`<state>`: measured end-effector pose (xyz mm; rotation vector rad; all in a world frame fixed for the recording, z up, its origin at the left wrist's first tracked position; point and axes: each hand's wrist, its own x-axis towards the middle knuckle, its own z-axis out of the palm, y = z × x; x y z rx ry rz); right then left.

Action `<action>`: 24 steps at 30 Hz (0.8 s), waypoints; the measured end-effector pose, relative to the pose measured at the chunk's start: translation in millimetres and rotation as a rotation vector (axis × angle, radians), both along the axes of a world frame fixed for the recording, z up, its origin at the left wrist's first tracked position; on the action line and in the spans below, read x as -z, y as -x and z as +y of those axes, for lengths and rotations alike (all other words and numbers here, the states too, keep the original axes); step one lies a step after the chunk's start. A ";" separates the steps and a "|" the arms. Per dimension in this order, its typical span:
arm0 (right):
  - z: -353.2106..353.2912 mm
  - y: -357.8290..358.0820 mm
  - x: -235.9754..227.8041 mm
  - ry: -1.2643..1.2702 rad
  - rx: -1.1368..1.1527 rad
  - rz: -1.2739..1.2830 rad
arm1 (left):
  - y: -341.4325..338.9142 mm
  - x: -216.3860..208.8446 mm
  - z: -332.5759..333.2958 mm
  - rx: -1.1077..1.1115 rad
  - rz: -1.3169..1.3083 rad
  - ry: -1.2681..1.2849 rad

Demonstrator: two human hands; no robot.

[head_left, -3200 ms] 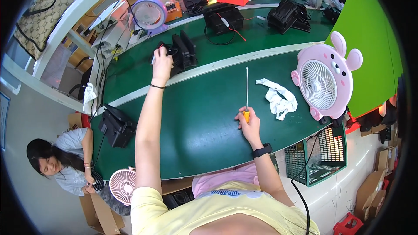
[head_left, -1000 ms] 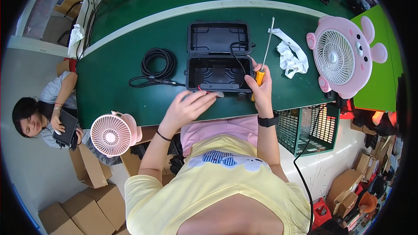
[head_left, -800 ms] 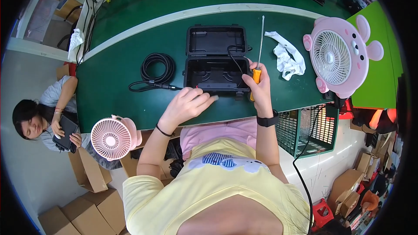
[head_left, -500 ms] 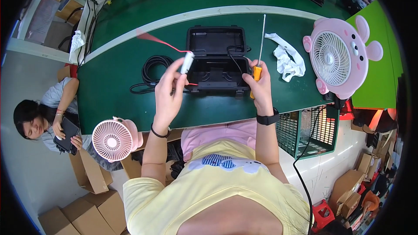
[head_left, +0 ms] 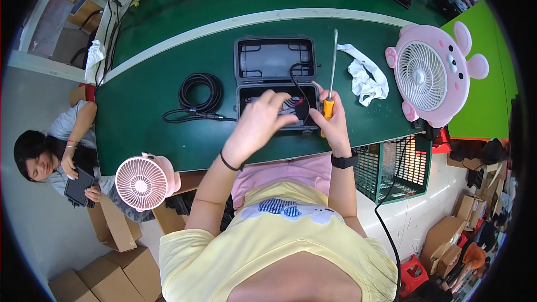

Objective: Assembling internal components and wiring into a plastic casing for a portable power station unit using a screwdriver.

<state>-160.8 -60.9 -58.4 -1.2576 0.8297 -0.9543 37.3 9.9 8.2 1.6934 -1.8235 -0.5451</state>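
Note:
A dark plastic case [head_left: 241, 90] stands open on the green table, its grey-lined lid [head_left: 274, 60] laid back. Over the case's near-left part is my left hand [head_left: 258, 123], thumb and fingers apart, fingertips reaching inside. Beside its fingers are a small black block [head_left: 302, 111] and a bit of red wire. A black cable [head_left: 296, 81] loops from the lid side into the case. At the case's right edge, my right hand [head_left: 335, 128] is closed around a screwdriver [head_left: 329, 106] with an orange handle, its long shaft pointing away from me.
Coiled black cable [head_left: 200, 95] lies left of the case. Crumpled white cloth [head_left: 369, 81] and a pink animal-shaped fan [head_left: 433, 75] are to the right. Another pink fan [head_left: 144, 183] sits at the near-left edge. A green crate [head_left: 400, 170] stands below; a co-worker [head_left: 61, 156] handles a dark case.
My left hand has moved down and right into the case; the white cylinder with red wire it held up is no longer visible. My right hand still grips the screwdriver.

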 end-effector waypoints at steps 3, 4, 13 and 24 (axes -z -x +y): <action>4.9 10.3 7.4 0.006 -0.038 -0.065 | 17.7 9.9 15.2 0.087 -0.197 0.028; 6.3 13.3 8.1 0.016 -0.068 -0.064 | 20.2 9.8 19.5 0.103 -0.231 0.008; -63.8 -6.3 -14.1 0.304 0.153 0.179 | 21.7 20.2 36.2 0.208 -0.727 0.220; -70.7 -21.0 -49.6 0.482 0.059 0.040 | 15.4 27.7 27.9 0.242 -0.590 0.138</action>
